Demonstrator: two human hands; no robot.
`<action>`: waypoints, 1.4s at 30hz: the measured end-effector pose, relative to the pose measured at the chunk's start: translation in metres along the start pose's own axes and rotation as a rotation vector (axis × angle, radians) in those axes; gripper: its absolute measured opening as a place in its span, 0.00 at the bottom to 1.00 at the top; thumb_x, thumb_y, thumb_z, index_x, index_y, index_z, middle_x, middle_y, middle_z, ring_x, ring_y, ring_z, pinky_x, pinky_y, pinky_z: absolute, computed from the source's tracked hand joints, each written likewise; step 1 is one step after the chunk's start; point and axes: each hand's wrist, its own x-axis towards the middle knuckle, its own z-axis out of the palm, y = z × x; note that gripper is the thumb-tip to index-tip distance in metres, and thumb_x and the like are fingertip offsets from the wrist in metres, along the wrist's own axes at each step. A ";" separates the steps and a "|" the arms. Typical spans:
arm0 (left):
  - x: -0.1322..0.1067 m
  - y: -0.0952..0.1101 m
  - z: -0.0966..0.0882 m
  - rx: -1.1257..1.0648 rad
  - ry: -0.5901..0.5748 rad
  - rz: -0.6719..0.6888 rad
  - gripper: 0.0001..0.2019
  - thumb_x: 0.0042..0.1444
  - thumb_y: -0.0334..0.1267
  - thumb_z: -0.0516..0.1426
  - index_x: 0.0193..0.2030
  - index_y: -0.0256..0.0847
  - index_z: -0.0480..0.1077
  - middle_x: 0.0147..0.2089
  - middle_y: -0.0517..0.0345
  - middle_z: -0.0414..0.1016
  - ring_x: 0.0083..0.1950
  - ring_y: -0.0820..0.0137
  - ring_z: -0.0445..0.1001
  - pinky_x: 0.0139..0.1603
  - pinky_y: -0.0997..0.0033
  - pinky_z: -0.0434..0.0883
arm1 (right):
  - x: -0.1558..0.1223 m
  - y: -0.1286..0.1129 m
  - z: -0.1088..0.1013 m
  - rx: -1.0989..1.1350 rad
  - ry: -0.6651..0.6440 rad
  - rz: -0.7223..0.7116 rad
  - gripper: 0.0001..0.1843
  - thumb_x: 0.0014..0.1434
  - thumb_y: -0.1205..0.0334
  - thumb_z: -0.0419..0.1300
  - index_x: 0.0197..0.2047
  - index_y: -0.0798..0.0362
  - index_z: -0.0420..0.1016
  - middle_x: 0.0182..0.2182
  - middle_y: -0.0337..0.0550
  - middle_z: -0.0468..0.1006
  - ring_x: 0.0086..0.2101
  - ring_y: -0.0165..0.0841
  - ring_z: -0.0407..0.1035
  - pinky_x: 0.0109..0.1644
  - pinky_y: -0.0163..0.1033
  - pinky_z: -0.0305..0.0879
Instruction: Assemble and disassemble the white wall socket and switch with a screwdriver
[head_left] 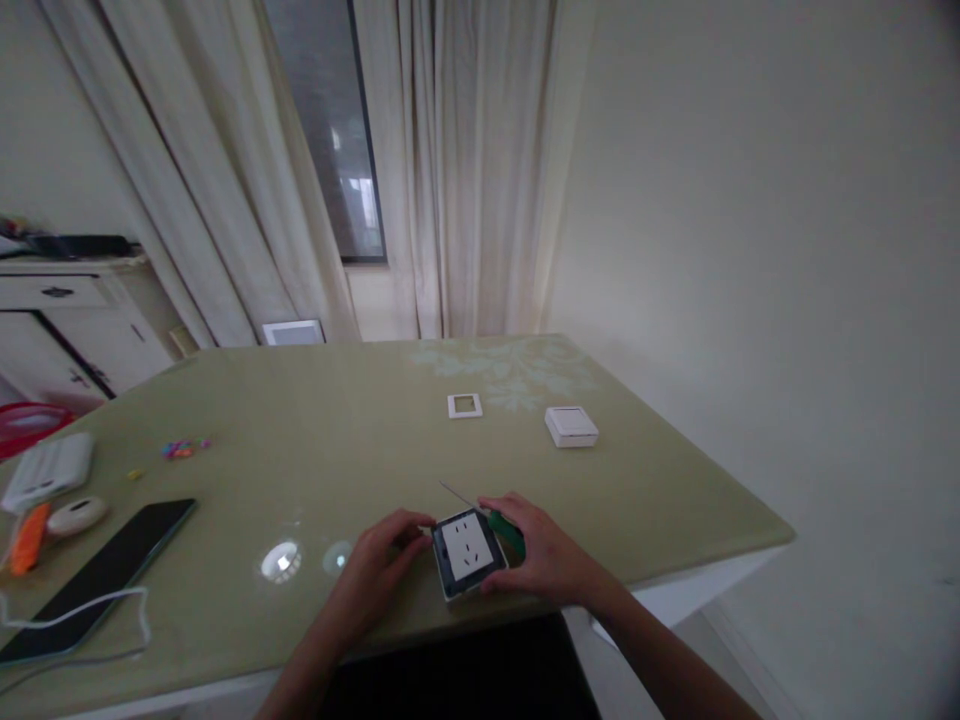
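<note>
A wall socket (466, 548) with a white face and a dark surround lies face up near the front edge of the table, its cover frame off. My left hand (384, 562) is curled at the socket's left side, with thumb and index finger against its edge. My right hand (544, 553) is closed around the green handle of a screwdriver (508, 533). The thin metal shaft points up and left, above the socket's far edge. Fingers of the same hand also rest on the socket's right side.
Farther back on the green table (337, 420) are a white square frame (453, 411) and a white box-shaped switch (572, 428). At left lie a black tablet (124, 560), a white cable (94, 603), an orange object (31, 540), a white power strip (51, 470) and small colourful pieces (180, 449).
</note>
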 end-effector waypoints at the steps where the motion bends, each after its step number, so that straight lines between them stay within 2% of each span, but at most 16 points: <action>1: 0.000 0.000 0.000 -0.004 -0.002 -0.001 0.12 0.67 0.44 0.60 0.49 0.46 0.83 0.44 0.55 0.88 0.45 0.58 0.86 0.49 0.63 0.80 | 0.001 0.000 0.000 0.008 -0.005 0.003 0.61 0.40 0.45 0.85 0.74 0.51 0.71 0.65 0.57 0.77 0.65 0.56 0.70 0.73 0.58 0.61; 5: 0.000 -0.001 -0.002 -0.006 -0.009 0.013 0.13 0.68 0.44 0.58 0.49 0.47 0.84 0.47 0.53 0.88 0.50 0.57 0.85 0.52 0.61 0.79 | 0.005 0.000 0.000 0.073 -0.037 0.010 0.62 0.39 0.47 0.86 0.74 0.51 0.70 0.68 0.58 0.75 0.66 0.56 0.69 0.74 0.59 0.60; 10: 0.001 -0.003 -0.003 0.002 -0.011 0.017 0.14 0.70 0.46 0.57 0.50 0.47 0.84 0.48 0.52 0.87 0.50 0.57 0.84 0.53 0.61 0.77 | 0.008 -0.005 0.000 0.129 -0.051 0.011 0.55 0.37 0.50 0.87 0.67 0.50 0.74 0.61 0.53 0.81 0.60 0.53 0.75 0.68 0.56 0.68; 17: 0.000 -0.003 -0.005 0.005 -0.018 -0.016 0.16 0.70 0.48 0.56 0.50 0.46 0.84 0.49 0.51 0.87 0.52 0.56 0.84 0.54 0.59 0.77 | 0.008 -0.008 0.003 0.148 -0.066 -0.014 0.57 0.38 0.49 0.86 0.70 0.50 0.72 0.63 0.53 0.80 0.61 0.52 0.74 0.69 0.54 0.66; 22: 0.008 -0.007 -0.015 0.001 -0.070 -0.046 0.17 0.69 0.49 0.57 0.50 0.44 0.83 0.49 0.50 0.88 0.52 0.55 0.84 0.55 0.58 0.77 | 0.015 -0.014 0.006 0.084 -0.071 0.021 0.53 0.38 0.50 0.87 0.65 0.50 0.75 0.57 0.50 0.84 0.56 0.51 0.77 0.62 0.50 0.71; 26: 0.033 -0.009 -0.028 0.004 -0.149 -0.048 0.17 0.66 0.49 0.58 0.48 0.43 0.84 0.47 0.50 0.89 0.48 0.56 0.85 0.51 0.60 0.77 | 0.035 -0.012 0.003 0.041 -0.086 -0.008 0.52 0.39 0.48 0.86 0.65 0.50 0.74 0.55 0.49 0.84 0.53 0.49 0.78 0.59 0.49 0.72; 32: 0.101 -0.023 -0.039 0.030 -0.210 -0.051 0.18 0.60 0.48 0.58 0.44 0.40 0.84 0.36 0.53 0.86 0.37 0.60 0.80 0.39 0.65 0.73 | 0.090 0.005 -0.016 -0.068 -0.103 -0.033 0.50 0.41 0.46 0.85 0.64 0.51 0.74 0.53 0.50 0.84 0.52 0.49 0.78 0.57 0.50 0.72; 36: 0.136 -0.031 -0.044 0.046 -0.223 -0.056 0.15 0.57 0.46 0.60 0.41 0.39 0.85 0.31 0.55 0.83 0.33 0.63 0.78 0.36 0.68 0.70 | 0.124 0.014 -0.028 -0.088 -0.127 -0.027 0.50 0.41 0.45 0.85 0.63 0.53 0.74 0.51 0.50 0.84 0.50 0.49 0.78 0.54 0.49 0.72; 39: 0.145 -0.033 -0.048 0.047 -0.219 -0.056 0.14 0.57 0.45 0.60 0.39 0.41 0.85 0.29 0.58 0.82 0.32 0.64 0.77 0.35 0.69 0.69 | 0.137 0.015 -0.035 -0.091 -0.159 -0.034 0.49 0.41 0.45 0.85 0.62 0.52 0.75 0.50 0.48 0.84 0.49 0.47 0.78 0.53 0.48 0.72; 42: 0.139 -0.033 -0.047 0.035 -0.183 -0.050 0.14 0.59 0.45 0.59 0.40 0.43 0.85 0.35 0.56 0.86 0.36 0.62 0.81 0.38 0.68 0.72 | 0.137 0.016 -0.036 -0.059 -0.177 -0.035 0.51 0.40 0.46 0.86 0.64 0.52 0.74 0.53 0.49 0.84 0.51 0.47 0.79 0.55 0.48 0.72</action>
